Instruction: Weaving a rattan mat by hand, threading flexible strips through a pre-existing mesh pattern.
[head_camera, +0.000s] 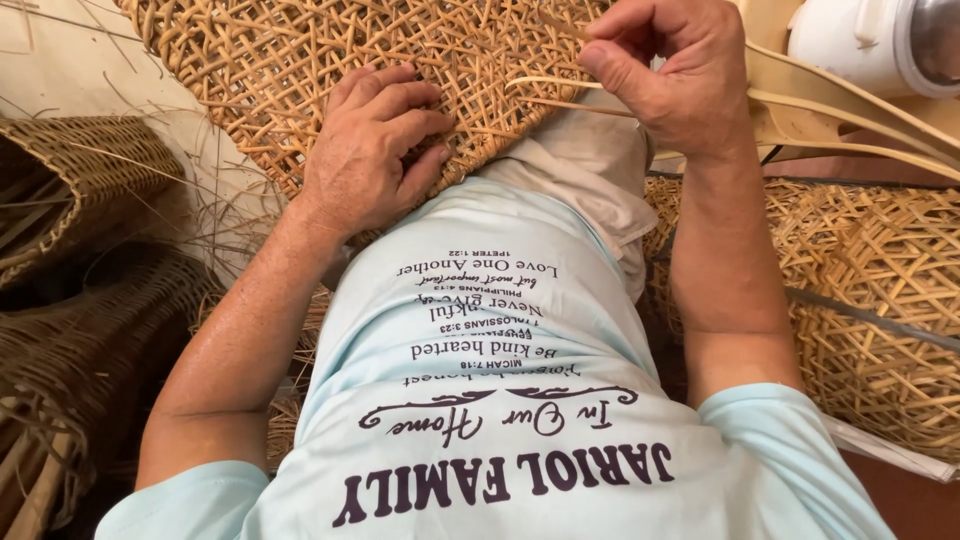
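The large open-weave basket of pale tan rattan (300, 70) rests on the person's lap, its rim toward the body and its lattice filling the top of the view. The left hand (370, 150) lies flat on the weave near the lower rim, fingers spread and pressed down, closed on nothing. The right hand (680, 80) pinches a thin, flat, straw-coloured rattan strand (560, 95) between thumb and forefinger, the grip clamped on it just where it leaves the lattice at the basket's right edge.

To do this pass well, I judge the left palm should bear firmly on the weave so the openings do not shift, while the right hand draws the strand in line with the lattice, flat side up, with steady, gentle tension; a sharp bend could crack it.

The weave is stiff and glossy, a hexagonal mesh of narrow strips with clear gaps between them. More pale flat strips (850, 110) fan out to the right, beside a white plastic container (850, 40) at the top right corner. A second woven piece of golden cane (880, 290) lies right of the forearm, and darker, rougher brown wicker baskets (80, 300) stand on the left. The person wears a light blue printed shirt (480, 400).
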